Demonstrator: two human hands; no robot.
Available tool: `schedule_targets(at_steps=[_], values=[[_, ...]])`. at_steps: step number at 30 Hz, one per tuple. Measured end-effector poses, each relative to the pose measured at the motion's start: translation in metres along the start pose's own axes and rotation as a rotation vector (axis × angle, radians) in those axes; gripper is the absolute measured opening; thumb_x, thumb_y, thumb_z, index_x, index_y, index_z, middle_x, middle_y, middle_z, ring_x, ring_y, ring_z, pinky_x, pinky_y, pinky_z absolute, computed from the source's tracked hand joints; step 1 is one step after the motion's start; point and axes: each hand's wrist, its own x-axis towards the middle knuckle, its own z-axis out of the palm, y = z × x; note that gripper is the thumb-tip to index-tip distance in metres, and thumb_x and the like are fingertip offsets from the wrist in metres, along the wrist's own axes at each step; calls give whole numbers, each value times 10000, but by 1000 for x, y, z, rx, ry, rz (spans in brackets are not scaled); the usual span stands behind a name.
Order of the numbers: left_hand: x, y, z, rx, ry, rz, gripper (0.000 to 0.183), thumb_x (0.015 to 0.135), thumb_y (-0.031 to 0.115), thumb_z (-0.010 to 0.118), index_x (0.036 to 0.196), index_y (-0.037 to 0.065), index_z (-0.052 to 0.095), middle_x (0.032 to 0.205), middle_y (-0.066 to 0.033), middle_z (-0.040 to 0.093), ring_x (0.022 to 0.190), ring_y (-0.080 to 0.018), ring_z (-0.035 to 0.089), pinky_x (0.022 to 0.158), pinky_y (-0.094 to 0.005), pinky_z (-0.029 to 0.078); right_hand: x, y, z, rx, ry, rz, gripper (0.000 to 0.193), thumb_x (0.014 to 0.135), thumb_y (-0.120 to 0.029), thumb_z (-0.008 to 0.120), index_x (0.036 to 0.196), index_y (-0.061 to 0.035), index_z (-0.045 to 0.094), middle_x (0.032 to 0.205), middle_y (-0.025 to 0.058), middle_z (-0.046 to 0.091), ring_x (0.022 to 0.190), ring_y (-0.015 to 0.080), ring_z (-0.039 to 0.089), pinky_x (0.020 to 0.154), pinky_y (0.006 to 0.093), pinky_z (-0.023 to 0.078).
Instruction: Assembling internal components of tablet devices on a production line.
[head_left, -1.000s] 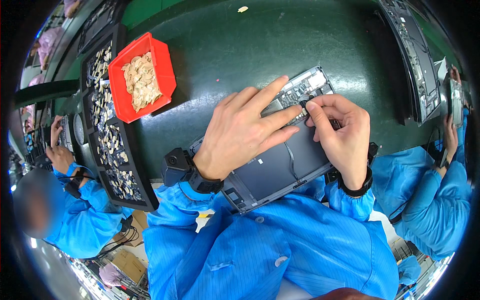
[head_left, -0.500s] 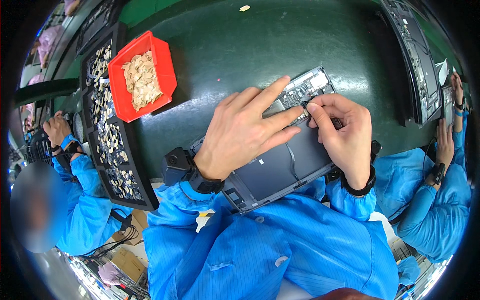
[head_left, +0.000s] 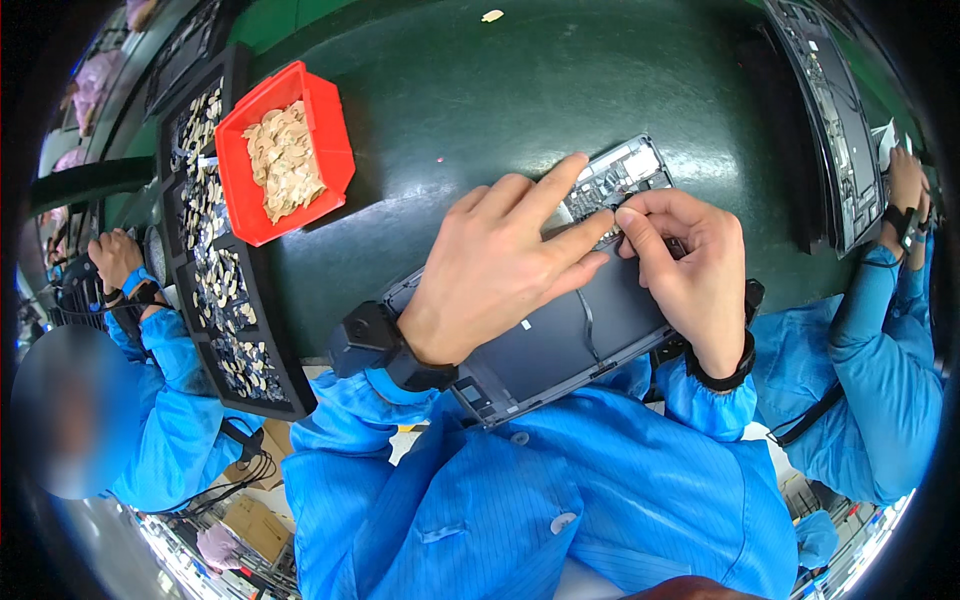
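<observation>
An opened dark grey laptop base (head_left: 560, 345) lies tilted on the green table (head_left: 480, 90), its circuit board end (head_left: 625, 170) pointing away from me. My left hand (head_left: 495, 265) rests flat on it, fingers spread, index and middle fingertips pressing near the board. My right hand (head_left: 685, 275) is curled beside it, thumb and forefinger pinched together at the edge of the board where the left fingertips meet; whatever small part they pinch is hidden. Both wrists wear black straps over blue sleeves.
A red bin (head_left: 285, 150) of pale small parts stands at the left, beside a long black tray (head_left: 215, 280) of tiny components. Another open laptop base (head_left: 830, 120) lies at the right. Co-workers in blue sit on both sides, a hand (head_left: 118, 258) left and a hand (head_left: 905, 185) right.
My hands have barely moved on the laptop base. The co-worker's hand at the left has shifted lower, and the one at the right has moved a little.
</observation>
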Motion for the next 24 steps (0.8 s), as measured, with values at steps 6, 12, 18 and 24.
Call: schedule_targets(at_steps=[6, 12, 18, 24], values=[[1, 6, -1, 64, 0, -10, 346, 855, 371, 829, 1168, 224, 811, 1421, -85, 657, 897, -238, 674, 758, -391, 593, -1, -11, -11, -78, -60, -13, 160, 966, -134, 758, 997, 21, 734, 721, 161, 742, 633, 215, 755, 575, 311, 538], [-3, 8, -5, 44, -40, -60, 313, 863, 375, 822, 1141, 231, 806, 1432, -79, 654, 910, -250, 680, 775, -397, 594, -11, -26, -21, -251, 148, -105, 241, 976, -155, 766, 1125, -7, 648, 652, 139, 687, 543, 218, 680, 532, 334, 501], [18, 33, -15, 124, 42, -16, 333, 863, 325, 833, 1140, 143, 798, 1384, -68, 691, 1061, -255, 716, 939, -390, 524, -14, 7, -44, 173, 50, -3, 145, 1020, -2, 659, 1163, 6, 641, 957, 31, 708, 747, 48, 627, 566, 199, 473], [38, 35, 26, -362, -29, 59, 205, 877, 145, 799, 1065, 63, 800, 1072, -79, 785, 958, -247, 731, 853, -371, 532, -7, 37, -53, 485, 59, 5, 162, 1019, -20, 697, 1157, 26, 626, 956, 49, 714, 788, 63, 650, 634, 207, 510]])
